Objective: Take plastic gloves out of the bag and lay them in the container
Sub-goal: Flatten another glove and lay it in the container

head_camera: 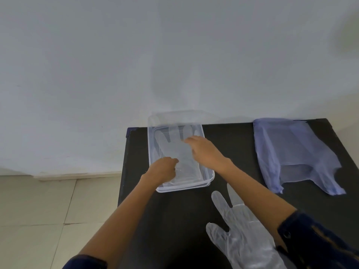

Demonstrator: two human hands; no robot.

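Note:
A clear plastic container point(152, 152) stands at the far left of the black table. A see-through plastic glove point(171, 146) lies flat inside it, fingers pointing away from me. My left hand point(163, 169) pinches that glove at its cuff end near the container's front. My right hand point(204, 152) rests on the glove's right side, fingertips pressing it down. A second clear glove point(242, 230) lies on the table near me, partly under my right forearm. The thin blue plastic bag point(291, 152) lies flat at the far right.
The black table point(174, 220) ends just left of the container, with tiled floor point(38, 210) below. A pale wall stands directly behind the table's far edge.

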